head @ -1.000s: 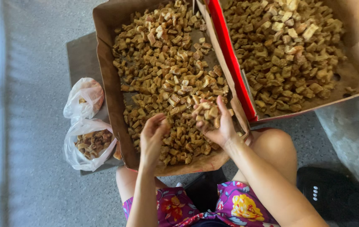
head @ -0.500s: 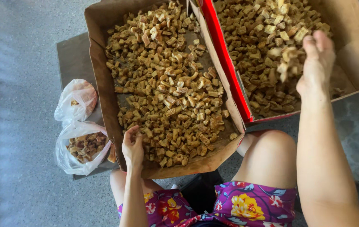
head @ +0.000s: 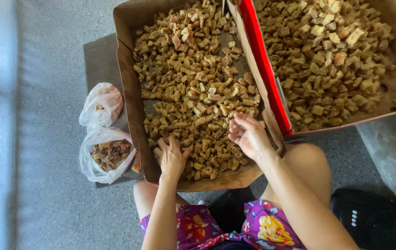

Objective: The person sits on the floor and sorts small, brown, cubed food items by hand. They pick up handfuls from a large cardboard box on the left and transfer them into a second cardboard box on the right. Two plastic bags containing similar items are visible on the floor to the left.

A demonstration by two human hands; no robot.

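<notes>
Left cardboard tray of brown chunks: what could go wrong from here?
1. The left cardboard tray seems to rest on the person's knees; with the left hand pressing into the chunks, its near edge may sag and spill.
2. The right hand hovers palm-up, so any pieces in it could drop.
3. The open plastic bag leans against the tray and may tip.

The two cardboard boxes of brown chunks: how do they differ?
The left box is plain brown; the right box has a red edge. Both hands, left hand and right hand, are in the left box, none in the right. The left box shows bare bottom; the right is piled fuller. Both hold similar chunks.
</notes>
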